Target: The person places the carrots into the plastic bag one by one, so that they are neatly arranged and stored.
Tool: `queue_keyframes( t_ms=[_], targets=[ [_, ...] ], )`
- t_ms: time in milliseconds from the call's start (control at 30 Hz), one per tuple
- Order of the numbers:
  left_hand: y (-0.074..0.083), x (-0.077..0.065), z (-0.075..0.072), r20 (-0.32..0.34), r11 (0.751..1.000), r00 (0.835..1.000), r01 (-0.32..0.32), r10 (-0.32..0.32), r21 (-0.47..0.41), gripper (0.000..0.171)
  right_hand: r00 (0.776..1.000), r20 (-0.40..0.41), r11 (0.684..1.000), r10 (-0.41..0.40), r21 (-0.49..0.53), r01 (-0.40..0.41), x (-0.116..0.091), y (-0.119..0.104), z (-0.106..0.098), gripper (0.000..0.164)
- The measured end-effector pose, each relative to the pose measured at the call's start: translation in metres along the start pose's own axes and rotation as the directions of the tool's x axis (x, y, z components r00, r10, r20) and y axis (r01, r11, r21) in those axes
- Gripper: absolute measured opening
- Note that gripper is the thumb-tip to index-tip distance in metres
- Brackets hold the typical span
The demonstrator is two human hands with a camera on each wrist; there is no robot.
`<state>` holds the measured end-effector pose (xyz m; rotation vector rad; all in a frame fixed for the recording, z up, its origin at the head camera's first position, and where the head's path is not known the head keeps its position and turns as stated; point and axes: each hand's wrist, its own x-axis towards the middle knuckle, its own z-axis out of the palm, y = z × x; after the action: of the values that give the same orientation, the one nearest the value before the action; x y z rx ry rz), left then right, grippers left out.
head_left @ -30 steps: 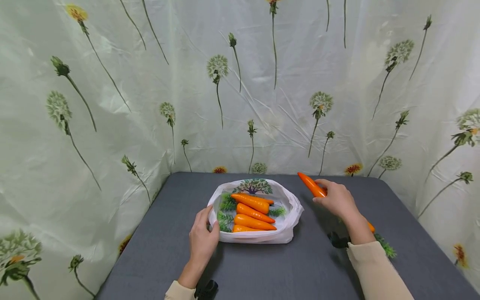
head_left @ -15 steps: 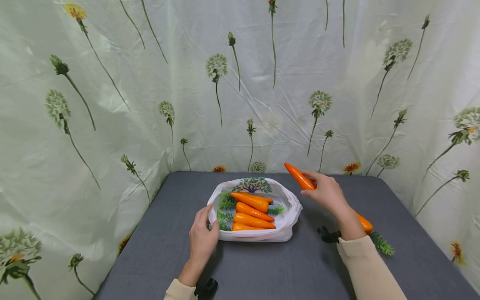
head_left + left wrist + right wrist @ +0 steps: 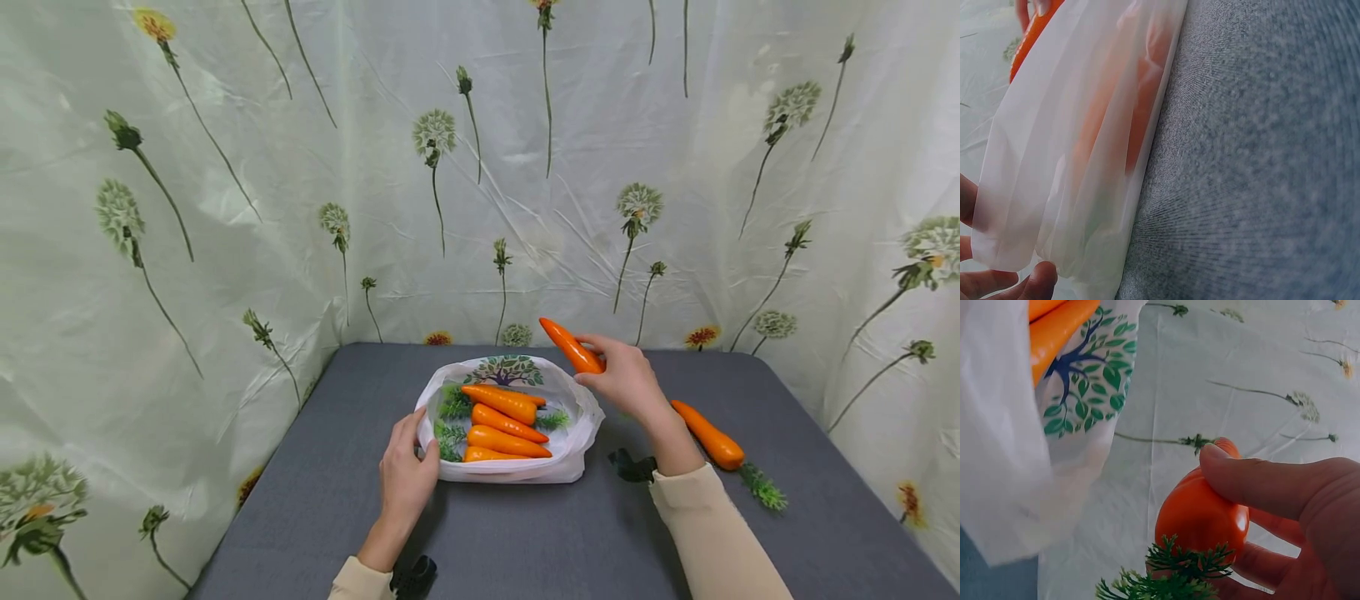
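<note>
A white plastic bag (image 3: 510, 473) lies with its mouth open on the table, several orange carrots (image 3: 501, 422) with green tops inside it. At its left end my left hand (image 3: 405, 475) holds the bag's edge; the left wrist view shows the thumb (image 3: 1042, 280) and fingertips against the plastic. My right hand (image 3: 626, 379) grips another carrot (image 3: 572, 344) above the bag's right rear rim, its tip pointing up and left. In the right wrist view the thumb presses on that carrot's thick end, and its green top (image 3: 1172, 575) hangs below.
One more carrot (image 3: 708, 435) with a green top lies on the dark grey table (image 3: 525, 542), right of my right forearm. A pale curtain (image 3: 480, 208) printed with dandelions stands behind the table and along its sides.
My right hand has moved left and slightly up with the carrot, nearing the bag. The carrot on the table at right shows more fully now. My left hand stays at the bag.
</note>
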<state>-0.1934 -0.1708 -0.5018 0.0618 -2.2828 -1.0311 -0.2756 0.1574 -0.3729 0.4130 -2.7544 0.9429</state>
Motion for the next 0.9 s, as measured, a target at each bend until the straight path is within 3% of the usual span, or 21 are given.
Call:
queue_keyframes(
  t_ms=[433,900],
  targets=[
    [-0.002,0.000,0.001,-0.018,1.000,0.999,-0.027,0.027,-0.006,0.054,0.996,0.001,0.993,-0.092,0.078,0.092,0.005,-0.022,0.029,0.065],
    [-0.002,0.001,0.000,-0.005,1.000,1.000,-0.029,0.029,-0.008,0.054,0.991,-0.002,0.981,-0.135,0.141,0.134,0.009,-0.038,0.060,0.070]
  ],
)
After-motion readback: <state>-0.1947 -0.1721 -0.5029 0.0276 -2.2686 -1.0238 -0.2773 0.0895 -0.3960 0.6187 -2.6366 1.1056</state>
